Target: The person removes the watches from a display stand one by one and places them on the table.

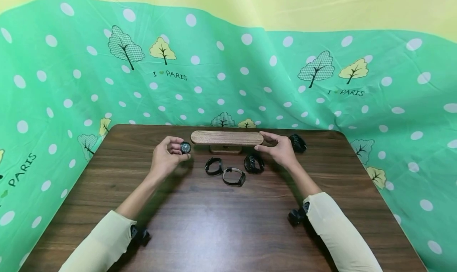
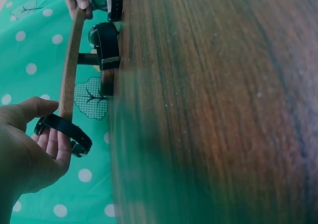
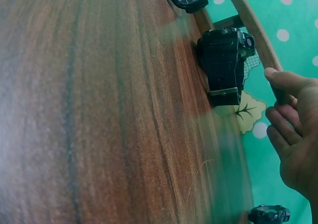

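Note:
A wooden watch stand (image 1: 226, 137) has a long, round-ended bar above a small base (image 1: 216, 149). At the bar's left end, my left hand (image 1: 166, 155) holds a wristwatch (image 1: 185, 147) with a dark face. Its closed black strap (image 2: 69, 127) loops close about the bar's end in the left wrist view, with the thumb on one side and fingers on the other. My right hand (image 1: 282, 148) pinches the bar's right end between thumb and fingers. In the right wrist view, the thumb lies on the bar (image 3: 256, 33) and the lower fingers curve loosely below.
In front of the stand lie three more watches: a left one (image 1: 213, 167), a middle one (image 1: 233, 177) and a chunky black one (image 1: 254, 163). Another black watch (image 1: 298, 143) stands just beyond my right hand. A polka-dot cloth (image 1: 221, 93) hangs behind the table's far edge.

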`<action>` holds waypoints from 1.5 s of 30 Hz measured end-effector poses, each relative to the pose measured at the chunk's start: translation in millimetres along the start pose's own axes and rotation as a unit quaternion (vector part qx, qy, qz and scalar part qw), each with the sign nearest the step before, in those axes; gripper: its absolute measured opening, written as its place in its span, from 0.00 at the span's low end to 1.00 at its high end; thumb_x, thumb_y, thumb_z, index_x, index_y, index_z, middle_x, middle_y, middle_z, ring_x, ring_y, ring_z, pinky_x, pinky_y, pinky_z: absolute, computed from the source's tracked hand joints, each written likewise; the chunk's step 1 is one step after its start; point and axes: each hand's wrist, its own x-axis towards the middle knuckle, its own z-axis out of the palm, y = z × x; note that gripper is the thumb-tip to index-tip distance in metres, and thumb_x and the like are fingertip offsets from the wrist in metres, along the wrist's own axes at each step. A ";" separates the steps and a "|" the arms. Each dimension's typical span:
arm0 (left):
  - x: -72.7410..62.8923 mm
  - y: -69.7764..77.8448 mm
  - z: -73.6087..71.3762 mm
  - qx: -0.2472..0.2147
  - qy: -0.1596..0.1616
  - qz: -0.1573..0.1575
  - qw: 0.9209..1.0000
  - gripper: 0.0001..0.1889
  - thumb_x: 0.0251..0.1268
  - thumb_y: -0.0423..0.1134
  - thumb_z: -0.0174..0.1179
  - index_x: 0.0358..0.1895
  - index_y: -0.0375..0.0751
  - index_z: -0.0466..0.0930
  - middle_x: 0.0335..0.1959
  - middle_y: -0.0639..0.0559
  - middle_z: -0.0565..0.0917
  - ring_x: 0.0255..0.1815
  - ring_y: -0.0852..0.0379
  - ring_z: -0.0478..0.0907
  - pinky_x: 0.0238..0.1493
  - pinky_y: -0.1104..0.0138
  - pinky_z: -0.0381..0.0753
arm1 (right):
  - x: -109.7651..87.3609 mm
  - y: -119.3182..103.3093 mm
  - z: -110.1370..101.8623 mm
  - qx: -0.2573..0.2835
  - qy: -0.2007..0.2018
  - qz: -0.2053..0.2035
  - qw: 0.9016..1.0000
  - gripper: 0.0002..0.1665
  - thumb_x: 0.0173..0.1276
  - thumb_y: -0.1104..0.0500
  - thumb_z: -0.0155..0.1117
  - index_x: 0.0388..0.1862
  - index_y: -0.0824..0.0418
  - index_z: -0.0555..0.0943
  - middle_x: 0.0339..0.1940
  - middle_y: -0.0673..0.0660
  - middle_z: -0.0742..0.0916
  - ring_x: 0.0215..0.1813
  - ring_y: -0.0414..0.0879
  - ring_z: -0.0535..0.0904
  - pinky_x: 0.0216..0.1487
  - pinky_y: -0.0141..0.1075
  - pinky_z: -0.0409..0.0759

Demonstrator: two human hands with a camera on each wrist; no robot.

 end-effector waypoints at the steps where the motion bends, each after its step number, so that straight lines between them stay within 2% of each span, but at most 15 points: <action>1: -0.5 0.1 0.1 -0.001 -0.001 -0.001 1.000 0.29 0.56 0.24 0.82 0.62 0.35 0.83 0.49 0.40 0.92 0.39 0.66 0.85 0.44 0.78 0.87 | -0.1 0.1 0.1 0.000 0.000 0.000 1.000 0.39 0.67 0.56 0.88 0.76 0.57 0.86 0.71 0.63 0.90 0.75 0.62 0.87 0.76 0.59 0.85; 19: -7.8 -3.2 6.1 -0.001 -0.032 -0.012 0.999 0.30 0.55 0.23 0.83 0.63 0.34 0.84 0.49 0.39 0.92 0.41 0.63 0.86 0.45 0.78 0.88 | -0.6 -0.7 0.7 -0.003 0.003 -0.004 1.000 0.38 0.67 0.56 0.88 0.75 0.57 0.86 0.71 0.63 0.91 0.75 0.62 0.87 0.76 0.59 0.84; 27: -11.3 -2.3 11.4 -0.007 -0.048 -0.004 0.999 0.30 0.55 0.24 0.84 0.61 0.31 0.84 0.49 0.36 0.92 0.41 0.62 0.86 0.44 0.78 0.87 | -0.3 -1.4 -1.0 -0.006 0.004 -0.007 1.000 0.39 0.68 0.56 0.88 0.76 0.58 0.85 0.72 0.63 0.90 0.76 0.63 0.86 0.77 0.59 0.84; 35: -16.3 -0.7 13.8 0.009 -0.055 -0.010 0.998 0.29 0.54 0.24 0.84 0.60 0.34 0.84 0.46 0.41 0.92 0.40 0.62 0.85 0.44 0.77 0.87 | 0.0 0.5 -0.5 -0.004 0.001 -0.002 1.000 0.39 0.67 0.55 0.88 0.76 0.58 0.86 0.72 0.63 0.90 0.77 0.62 0.85 0.78 0.60 0.83; 45: -23.3 -1.2 17.7 0.006 -0.064 -0.017 0.998 0.29 0.54 0.24 0.84 0.60 0.34 0.84 0.43 0.45 0.91 0.40 0.61 0.84 0.42 0.76 0.86 | 0.0 0.9 -1.1 -0.006 0.001 -0.009 1.000 0.39 0.67 0.56 0.88 0.76 0.58 0.85 0.72 0.64 0.90 0.76 0.63 0.86 0.77 0.60 0.84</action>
